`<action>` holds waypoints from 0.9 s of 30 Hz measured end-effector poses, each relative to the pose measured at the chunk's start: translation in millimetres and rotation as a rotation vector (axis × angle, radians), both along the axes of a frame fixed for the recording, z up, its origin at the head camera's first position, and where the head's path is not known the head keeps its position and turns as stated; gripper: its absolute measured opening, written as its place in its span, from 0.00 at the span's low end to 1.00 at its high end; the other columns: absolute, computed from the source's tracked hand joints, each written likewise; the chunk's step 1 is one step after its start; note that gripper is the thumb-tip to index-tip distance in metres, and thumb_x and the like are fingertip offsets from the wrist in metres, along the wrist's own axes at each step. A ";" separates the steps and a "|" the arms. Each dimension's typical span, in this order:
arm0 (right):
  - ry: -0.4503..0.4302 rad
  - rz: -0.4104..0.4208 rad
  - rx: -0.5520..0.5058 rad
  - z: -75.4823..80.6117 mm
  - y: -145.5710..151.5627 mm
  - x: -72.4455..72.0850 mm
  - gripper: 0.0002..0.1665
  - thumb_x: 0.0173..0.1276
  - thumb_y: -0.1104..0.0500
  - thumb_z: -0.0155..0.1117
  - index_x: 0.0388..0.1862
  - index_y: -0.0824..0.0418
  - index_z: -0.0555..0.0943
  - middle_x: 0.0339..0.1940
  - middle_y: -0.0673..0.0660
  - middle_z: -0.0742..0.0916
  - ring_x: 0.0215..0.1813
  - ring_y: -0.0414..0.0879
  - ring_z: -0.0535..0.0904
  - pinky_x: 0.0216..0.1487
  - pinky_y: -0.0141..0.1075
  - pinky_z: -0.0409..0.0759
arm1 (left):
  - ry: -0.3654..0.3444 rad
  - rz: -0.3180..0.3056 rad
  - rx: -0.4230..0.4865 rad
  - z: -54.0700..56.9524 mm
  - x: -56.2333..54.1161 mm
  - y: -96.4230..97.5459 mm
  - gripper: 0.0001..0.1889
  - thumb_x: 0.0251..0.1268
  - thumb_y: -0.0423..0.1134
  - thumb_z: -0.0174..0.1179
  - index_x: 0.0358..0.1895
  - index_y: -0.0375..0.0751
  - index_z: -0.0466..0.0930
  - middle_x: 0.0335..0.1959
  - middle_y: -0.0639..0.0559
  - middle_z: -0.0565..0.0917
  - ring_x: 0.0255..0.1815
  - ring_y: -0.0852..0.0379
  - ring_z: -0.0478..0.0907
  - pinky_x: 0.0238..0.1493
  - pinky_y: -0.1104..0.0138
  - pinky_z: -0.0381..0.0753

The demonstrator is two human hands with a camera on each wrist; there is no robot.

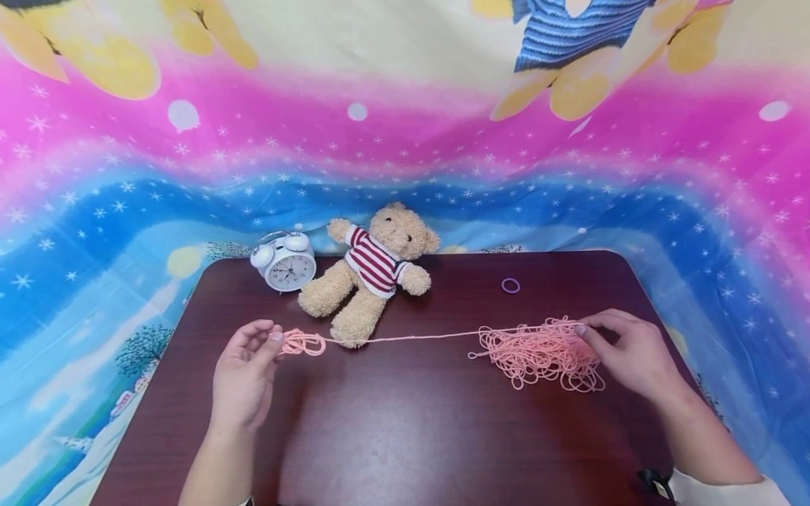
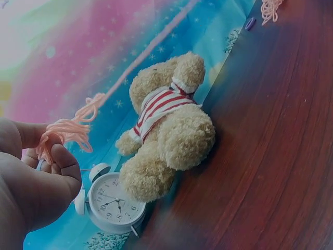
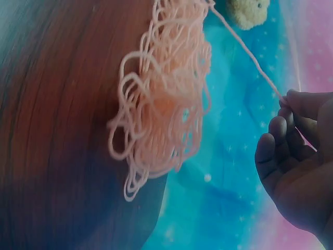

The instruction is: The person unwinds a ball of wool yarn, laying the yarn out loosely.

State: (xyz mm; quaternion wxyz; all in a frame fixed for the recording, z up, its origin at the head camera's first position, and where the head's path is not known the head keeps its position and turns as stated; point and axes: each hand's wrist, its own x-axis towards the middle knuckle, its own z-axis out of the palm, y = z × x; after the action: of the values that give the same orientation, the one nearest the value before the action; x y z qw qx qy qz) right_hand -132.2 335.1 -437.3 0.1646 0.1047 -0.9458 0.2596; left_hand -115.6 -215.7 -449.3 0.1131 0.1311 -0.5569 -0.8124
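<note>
My left hand [image 1: 245, 372] grips a small looped bundle of pink yarn [image 1: 304, 343] between thumb and fingers, its loops hanging out past the fingertips in the left wrist view. From that bundle a single strand [image 1: 411, 338] stretches nearly straight across to my right hand [image 1: 633, 351]. The right thumb and index finger pinch the yarn, seen at the fingertips [image 3: 290, 99] in the right wrist view. Beside and below the right hand lies a loose, tangled heap of the same pink yarn [image 3: 166, 114] on the table.
A teddy bear [image 1: 376, 267] in a red-and-white striped shirt lies at the back of the dark wooden table [image 1: 392, 436]. To its left stands a white alarm clock [image 1: 287, 267]. A purple ring [image 1: 510, 285] lies at the back right. A printed cloth [image 1: 405, 154] hangs behind the table.
</note>
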 end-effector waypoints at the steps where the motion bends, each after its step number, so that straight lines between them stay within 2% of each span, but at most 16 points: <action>1: 0.000 -0.006 0.003 0.4 3.7 0.1 0.05 0.69 0.56 0.74 0.42 0.51 0.91 0.40 0.46 0.91 0.40 0.30 0.80 0.41 0.22 0.72 | -0.004 0.005 -0.001 0.6 0.1 -1.8 0.08 0.72 0.26 0.63 0.50 0.38 0.78 0.42 0.50 0.83 0.43 0.59 0.80 0.41 0.71 0.82; 7: -0.015 -0.064 0.007 -1.7 23.9 0.1 0.06 0.70 0.53 0.73 0.44 0.50 0.91 0.43 0.49 0.91 0.46 0.19 0.74 0.44 0.25 0.72 | -0.012 0.026 -0.001 3.1 0.9 -12.5 0.08 0.72 0.26 0.63 0.50 0.38 0.78 0.42 0.49 0.83 0.42 0.60 0.80 0.40 0.71 0.82; 12: -0.018 -0.089 -0.016 -5.8 40.4 -0.7 0.06 0.70 0.55 0.73 0.43 0.54 0.90 0.41 0.54 0.91 0.48 0.18 0.70 0.46 0.24 0.69 | 0.006 0.048 0.018 3.9 1.4 -21.3 0.09 0.72 0.25 0.62 0.50 0.36 0.79 0.42 0.49 0.84 0.41 0.59 0.80 0.40 0.71 0.82; 14: -0.022 -0.113 -0.017 -6.1 46.0 -0.2 0.07 0.70 0.55 0.73 0.43 0.55 0.90 0.41 0.56 0.91 0.48 0.21 0.72 0.45 0.25 0.70 | 0.006 0.060 0.021 4.6 2.5 -26.0 0.09 0.72 0.26 0.63 0.51 0.36 0.79 0.42 0.49 0.83 0.42 0.59 0.80 0.40 0.71 0.82; 18: -0.062 -0.159 -0.012 -5.8 57.5 1.8 0.10 0.71 0.53 0.72 0.45 0.58 0.90 0.45 0.62 0.91 0.51 0.43 0.79 0.42 0.28 0.69 | 0.011 0.086 0.032 5.8 4.0 -35.9 0.09 0.71 0.25 0.63 0.51 0.36 0.79 0.43 0.49 0.82 0.42 0.59 0.80 0.39 0.72 0.82; 19: -0.068 -0.164 -0.010 -5.8 60.5 2.2 0.11 0.71 0.53 0.72 0.45 0.58 0.90 0.46 0.63 0.90 0.50 0.44 0.79 0.41 0.29 0.69 | 0.011 0.093 0.035 5.9 4.3 -38.7 0.09 0.71 0.25 0.63 0.50 0.37 0.79 0.43 0.49 0.82 0.42 0.59 0.80 0.39 0.72 0.82; 21: -0.075 -0.176 -0.008 -6.2 66.9 2.4 0.12 0.72 0.53 0.71 0.46 0.60 0.90 0.47 0.67 0.90 0.49 0.41 0.79 0.39 0.29 0.69 | 0.013 0.108 0.040 6.0 5.0 -43.9 0.09 0.71 0.25 0.63 0.50 0.37 0.79 0.43 0.49 0.82 0.41 0.59 0.80 0.38 0.73 0.82; 22: -0.077 -0.184 -0.009 -6.6 70.4 2.4 0.12 0.71 0.53 0.71 0.46 0.60 0.90 0.48 0.68 0.89 0.47 0.35 0.78 0.38 0.28 0.69 | 0.015 0.115 0.043 6.0 5.4 -46.5 0.09 0.71 0.25 0.63 0.50 0.37 0.80 0.43 0.49 0.82 0.41 0.59 0.80 0.38 0.73 0.82; 24: -0.080 -0.200 0.003 -7.3 77.3 2.2 0.13 0.71 0.53 0.71 0.47 0.60 0.90 0.47 0.70 0.89 0.44 0.29 0.75 0.35 0.29 0.70 | 0.022 0.128 0.052 6.0 6.5 -51.4 0.09 0.71 0.25 0.63 0.50 0.37 0.80 0.43 0.49 0.82 0.42 0.59 0.80 0.38 0.73 0.82; 25: -0.086 -0.214 0.009 -7.7 80.8 1.8 0.14 0.71 0.52 0.71 0.47 0.61 0.90 0.46 0.70 0.89 0.44 0.29 0.75 0.35 0.29 0.70 | 0.027 0.133 0.059 5.9 7.1 -53.6 0.10 0.71 0.25 0.63 0.50 0.36 0.80 0.43 0.49 0.82 0.42 0.59 0.80 0.38 0.72 0.82; 27: -0.116 -0.244 0.022 -8.8 87.4 1.8 0.16 0.72 0.51 0.70 0.49 0.61 0.89 0.47 0.72 0.89 0.43 0.39 0.79 0.33 0.31 0.70 | 0.037 0.141 0.070 5.7 8.1 -57.4 0.10 0.71 0.25 0.63 0.51 0.36 0.80 0.43 0.49 0.82 0.42 0.59 0.80 0.37 0.72 0.82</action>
State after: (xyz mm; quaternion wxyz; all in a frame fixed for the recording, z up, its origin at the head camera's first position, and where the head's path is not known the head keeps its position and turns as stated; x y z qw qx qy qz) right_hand -130.4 422.5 -446.1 0.1390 -0.0244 -0.9622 0.2331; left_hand -107.5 -273.1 -443.6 0.1754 0.1588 -0.5155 -0.8236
